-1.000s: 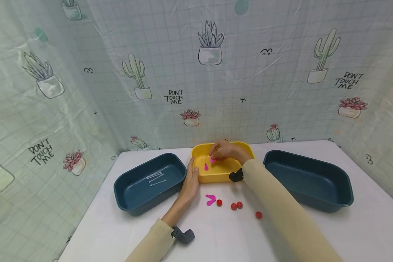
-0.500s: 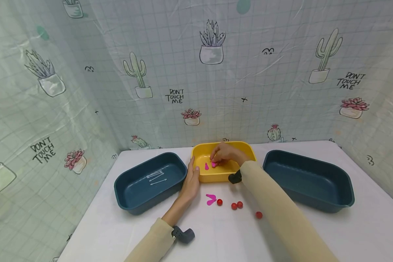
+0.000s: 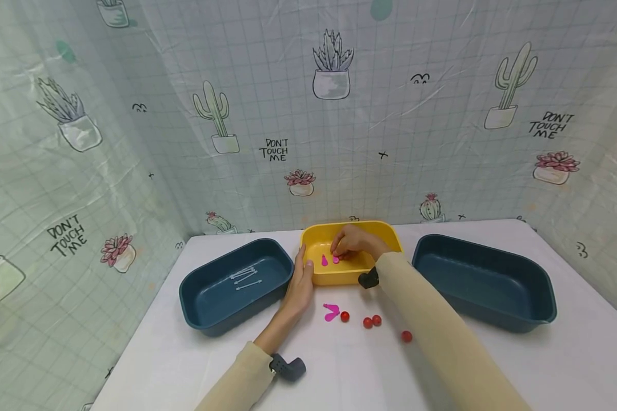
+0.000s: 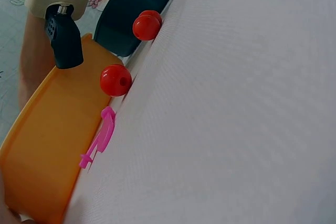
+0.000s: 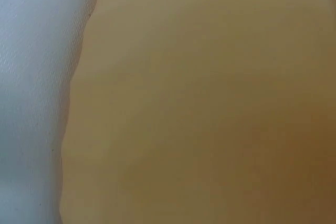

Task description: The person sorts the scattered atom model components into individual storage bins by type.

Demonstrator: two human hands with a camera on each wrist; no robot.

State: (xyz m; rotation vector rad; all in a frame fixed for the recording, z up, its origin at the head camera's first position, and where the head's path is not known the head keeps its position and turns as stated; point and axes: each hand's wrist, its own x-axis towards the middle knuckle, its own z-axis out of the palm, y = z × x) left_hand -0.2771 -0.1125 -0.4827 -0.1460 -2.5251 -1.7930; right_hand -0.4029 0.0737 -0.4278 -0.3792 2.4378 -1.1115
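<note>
My left hand (image 3: 300, 285) rests along the left end of the yellow bin (image 3: 344, 279), fingers straight against its wall and thumb at the front corner. My right hand (image 3: 351, 241) reaches down inside that bin, its fingers curled and its fingertips pinching a small pink plastic piece (image 3: 336, 260) low over the floor. Just left of it lies another pink piece (image 3: 324, 260), narrow at one end and wider at the other. On the table in front are more pink plastic parts (image 4: 105, 132) beside a red bead (image 4: 116, 81) with a hole. The right wrist view shows only blurred bin wall.
To the left stands a dark blue bin (image 3: 205, 305) with several thin pale sticks (image 3: 245, 276) inside. A second dark blue bin (image 3: 485, 285) stands at the right. More red beads (image 3: 367, 322) lie on the white table near the right forearm. A patterned curtain (image 3: 267, 97) hangs behind.
My right hand has lowered the pink piece towards the floor of the yellow bin, then stayed almost still. The left hand keeps its place on the bin.
</note>
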